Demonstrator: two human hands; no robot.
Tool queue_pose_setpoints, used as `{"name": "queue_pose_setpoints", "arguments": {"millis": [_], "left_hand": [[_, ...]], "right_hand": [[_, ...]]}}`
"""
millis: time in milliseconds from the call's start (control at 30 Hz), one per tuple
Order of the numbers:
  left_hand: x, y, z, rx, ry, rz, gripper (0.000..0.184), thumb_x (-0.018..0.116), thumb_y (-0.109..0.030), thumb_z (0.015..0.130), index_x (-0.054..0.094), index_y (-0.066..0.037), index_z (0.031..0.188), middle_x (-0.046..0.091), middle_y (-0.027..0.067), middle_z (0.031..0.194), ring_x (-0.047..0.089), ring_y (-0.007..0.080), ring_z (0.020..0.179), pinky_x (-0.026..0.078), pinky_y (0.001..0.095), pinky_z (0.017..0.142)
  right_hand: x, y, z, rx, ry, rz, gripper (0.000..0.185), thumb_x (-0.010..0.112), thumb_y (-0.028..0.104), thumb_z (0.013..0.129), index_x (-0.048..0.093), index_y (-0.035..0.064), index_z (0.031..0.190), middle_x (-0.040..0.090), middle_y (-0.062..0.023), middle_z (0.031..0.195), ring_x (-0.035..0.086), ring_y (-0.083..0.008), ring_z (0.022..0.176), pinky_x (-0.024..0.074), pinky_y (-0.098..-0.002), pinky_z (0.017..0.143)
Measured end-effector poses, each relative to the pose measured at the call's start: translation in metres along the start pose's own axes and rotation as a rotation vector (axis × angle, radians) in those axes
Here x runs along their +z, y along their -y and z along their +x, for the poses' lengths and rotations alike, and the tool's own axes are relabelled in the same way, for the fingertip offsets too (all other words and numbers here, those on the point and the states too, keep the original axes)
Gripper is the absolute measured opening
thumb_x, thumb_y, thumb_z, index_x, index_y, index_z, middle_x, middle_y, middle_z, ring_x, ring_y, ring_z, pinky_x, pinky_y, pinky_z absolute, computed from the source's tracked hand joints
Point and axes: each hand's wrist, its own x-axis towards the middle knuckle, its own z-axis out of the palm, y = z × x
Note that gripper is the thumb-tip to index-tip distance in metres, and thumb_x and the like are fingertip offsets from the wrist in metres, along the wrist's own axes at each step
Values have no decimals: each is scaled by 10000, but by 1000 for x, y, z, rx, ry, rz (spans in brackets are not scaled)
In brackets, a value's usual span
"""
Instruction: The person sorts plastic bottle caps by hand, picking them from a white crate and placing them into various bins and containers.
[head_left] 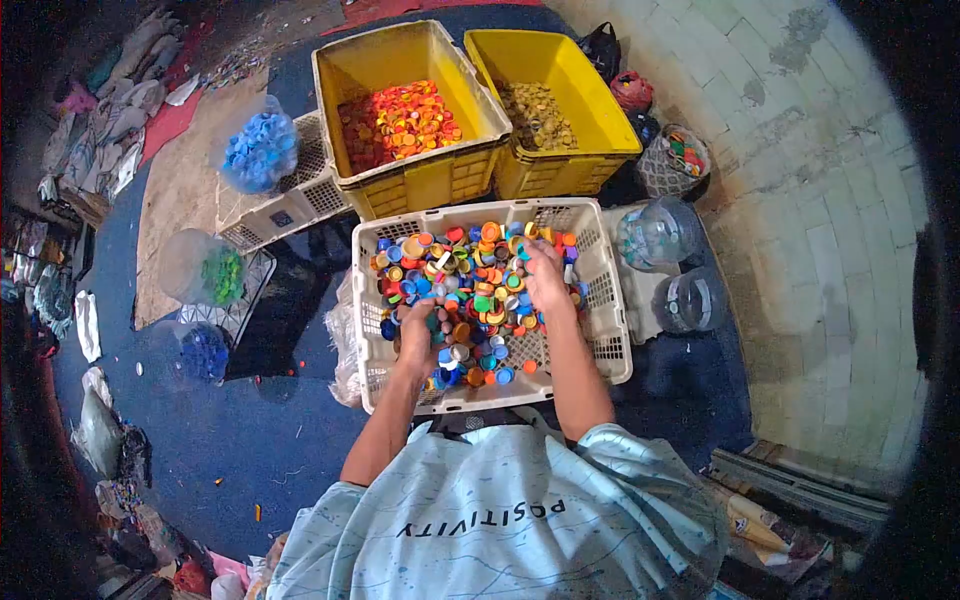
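Observation:
Many bottle caps [487, 303] of mixed colours lie in a white perforated crate [615, 330] in front of me. Over the crate's left part, my left hand [418, 335] has its fingers curled among the caps; what lies between them is too small to name. Higher up and to the right, my right hand [545, 272] reaches into the pile with bent fingers beside a teal cap. Whether that cap is gripped cannot be made out.
Beyond the crate stand a yellow bin [420, 180] with red and orange caps and another yellow bin [560, 170] with yellowish caps. Clear containers of blue caps [258, 150] and green caps [222, 275] are at left; more clear containers [655, 235] are at right.

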Motion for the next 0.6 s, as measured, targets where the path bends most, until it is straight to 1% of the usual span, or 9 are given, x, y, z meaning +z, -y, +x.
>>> {"name": "queue_pose_setpoints", "arguments": {"millis": [100, 133, 233, 267, 367, 400, 500, 533, 600], "left_hand": [[21, 6, -3, 291, -59, 498, 178, 632, -233, 870, 572, -74, 924, 559, -4, 738, 495, 90, 565, 381, 248, 490], [36, 3, -6, 544, -73, 716, 218, 715, -192, 808, 611, -27, 907, 573, 15, 700, 512, 91, 555, 408, 247, 502], [47, 12, 2, 837, -59, 992, 280, 749, -206, 774, 631, -2, 924, 585, 46, 666, 539, 119, 571, 446, 271, 538], [49, 15, 2, 788, -39, 1007, 361, 774, -246, 745, 635, 0, 970, 612, 85, 689, 562, 148, 579, 462, 293, 554], [63, 16, -9, 764, -38, 1103, 394, 784, -278, 729, 638, -10, 978, 636, 114, 723, 593, 178, 604, 473, 313, 569], [63, 18, -9, 778, -35, 1107, 430, 792, -308, 715, 639, -13, 988, 646, 126, 739, 619, 186, 631, 481, 322, 578], [61, 25, -10, 795, -34, 1123, 448, 796, -312, 707, 636, -5, 993, 647, 129, 736, 627, 185, 633, 482, 323, 569], [62, 24, -14, 779, 1, 1110, 439, 794, -293, 715, 632, 9, 990, 646, 131, 737, 627, 184, 631, 481, 323, 566], [64, 21, -20, 750, 14, 1122, 435, 792, -282, 721, 626, 13, 995, 647, 130, 737, 620, 182, 627, 482, 320, 569]], "right_hand": [[15, 9, -32, 81, 108, 204, 187, 547, 188, 931, 561, 33, 1035, 620, -77, 918, 578, -173, 738, 489, -322, 690], [16, 2, -34, 89, 140, 242, 195, 512, 213, 950, 559, 37, 1021, 622, -82, 927, 608, -196, 772, 493, -332, 683], [21, -7, -52, 118, 206, 298, 197, 524, 235, 946, 557, 47, 993, 632, -93, 950, 632, -208, 836, 494, -333, 680], [24, -7, -59, 153, 166, 303, 184, 532, 243, 942, 546, 66, 988, 634, -89, 946, 644, -213, 892, 489, -330, 669], [27, -14, -71, 168, 181, 346, 175, 532, 238, 941, 534, 75, 1008, 632, -78, 962, 648, -213, 928, 493, -340, 706], [31, -15, -77, 138, 170, 352, 244, 482, 258, 958, 558, 40, 1035, 647, -102, 1004, 617, -205, 1004, 477, -337, 832], [42, -15, -96, -26, 174, 308, 260, 487, 273, 963, 514, 59, 1108, 624, -90, 1083, 591, -225, 1084, 473, -370, 890], [46, -12, -103, -34, 183, 270, 280, 491, 283, 964, 484, 70, 1145, 606, -76, 1118, 571, -232, 1122, 473, -386, 902], [49, -12, -107, -54, 152, 286, 284, 498, 295, 960, 491, 75, 1139, 604, -78, 1118, 559, -238, 1140, 476, -396, 901]]}}
